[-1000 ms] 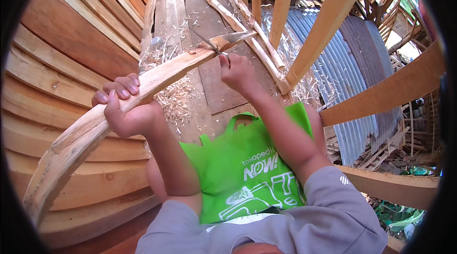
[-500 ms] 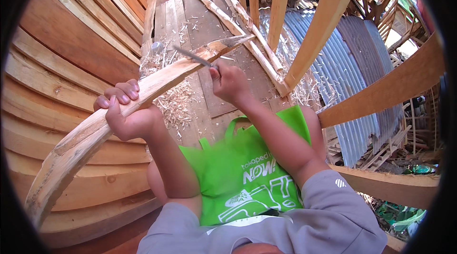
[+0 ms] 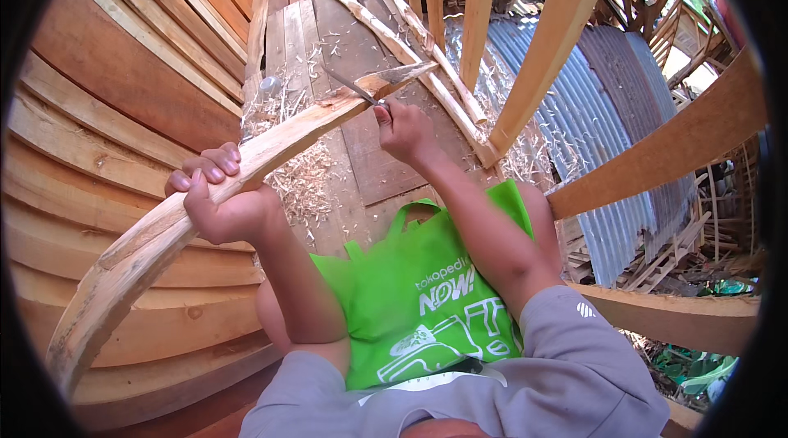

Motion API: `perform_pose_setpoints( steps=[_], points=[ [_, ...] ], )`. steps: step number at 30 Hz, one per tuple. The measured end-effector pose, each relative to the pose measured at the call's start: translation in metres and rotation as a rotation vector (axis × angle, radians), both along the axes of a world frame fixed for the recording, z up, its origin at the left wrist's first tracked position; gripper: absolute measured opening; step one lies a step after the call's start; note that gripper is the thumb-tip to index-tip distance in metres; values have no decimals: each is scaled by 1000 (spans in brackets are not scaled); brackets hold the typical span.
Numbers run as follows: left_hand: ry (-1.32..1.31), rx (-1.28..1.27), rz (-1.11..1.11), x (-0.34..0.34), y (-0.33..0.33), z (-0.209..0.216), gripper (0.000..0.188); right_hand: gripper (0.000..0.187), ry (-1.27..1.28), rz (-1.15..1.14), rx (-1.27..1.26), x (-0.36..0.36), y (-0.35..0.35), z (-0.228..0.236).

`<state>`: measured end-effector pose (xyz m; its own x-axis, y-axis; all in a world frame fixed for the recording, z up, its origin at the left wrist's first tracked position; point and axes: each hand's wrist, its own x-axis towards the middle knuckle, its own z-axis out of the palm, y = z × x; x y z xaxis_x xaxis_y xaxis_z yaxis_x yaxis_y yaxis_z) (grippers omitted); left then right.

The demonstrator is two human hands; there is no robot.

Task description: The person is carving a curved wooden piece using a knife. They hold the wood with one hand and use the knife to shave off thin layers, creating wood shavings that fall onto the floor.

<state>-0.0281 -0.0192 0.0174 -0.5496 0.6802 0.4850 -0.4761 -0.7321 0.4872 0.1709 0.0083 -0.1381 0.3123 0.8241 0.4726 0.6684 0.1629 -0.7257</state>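
Observation:
A long, roughly hewn, curved piece of wood (image 3: 291, 136) runs from the lower left up to a pointed far end. My left hand (image 3: 222, 196) is closed around its middle, fingers over the top and thumb on the near side. In my right fist (image 3: 404, 130) is the handle of a knife (image 3: 353, 87) with a long, thin dark blade. The blade lies across the wood near its pointed end; whether it bites in is too small to tell. Most of the handle is hidden by my fingers.
Curved planks form a wall (image 3: 115, 159) on the left. Wood shavings (image 3: 302, 183) litter the board floor, near a small clear cup (image 3: 269, 85). Two peeled poles (image 3: 394, 40) lie ahead. Upright timbers (image 3: 558, 44) and corrugated sheets (image 3: 566, 110) stand right. A green bag (image 3: 386, 274) covers my lap.
My right hand and the knife have shifted a little away from me, toward the wood's pointed end. My left hand keeps its grip in nearly the same place.

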Motion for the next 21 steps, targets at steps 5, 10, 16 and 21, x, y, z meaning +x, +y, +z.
perform_pose_setpoints(
  steps=[5, 10, 16, 21],
  points=[
    [0, 29, -21, -6, -1, -2, 13, 26, -41, 141, -89, -19, -22, 1],
    [4, 38, -21, -1, 0, -1, 14, 27, 54, -8, -246, 2, -8, 6],
    [20, 30, -7, -6, -2, -1, 15, 32, -111, -246, -412, 18, -12, 36],
    [13, 42, -36, -4, -1, -2, 15, 33, 210, -136, -238, 46, 6, -9]
  ],
)
